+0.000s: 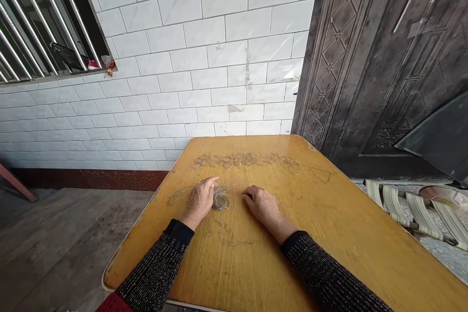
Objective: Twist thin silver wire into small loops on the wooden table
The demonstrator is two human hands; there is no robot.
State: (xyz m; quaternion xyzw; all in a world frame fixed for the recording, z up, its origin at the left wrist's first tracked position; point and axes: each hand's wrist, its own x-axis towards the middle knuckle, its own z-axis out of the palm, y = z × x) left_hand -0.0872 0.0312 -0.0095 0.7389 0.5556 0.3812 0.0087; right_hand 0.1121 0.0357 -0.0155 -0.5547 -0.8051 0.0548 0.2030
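On the table, a small coil of thin silvery wire (pixel 220 198) lies with loose ends sticking out around it. My left hand (pixel 200 201) rests just left of this coil, back of the hand up, fingers loosely curved and apart beside the wire. More thin wire loops (pixel 178 197) show on the other side of that hand. To the right of the coil, my right hand (pixel 262 204) sits low over the table with its fingers curled and pressed together; whatever they pinch is too small to make out. Farther back lies a row of several thin wire rings (pixel 237 160), partly overlapping.
The yellow wooden table (pixel 234 263) reaches close to a white tiled wall (pixel 190 78). A bent wire piece (pixel 321 174) lies toward its right edge. On the right are a dark carved door (pixel 365 83) and a striped-strap chair (pixel 420 214). A barred window (pixel 40 19) is upper left.
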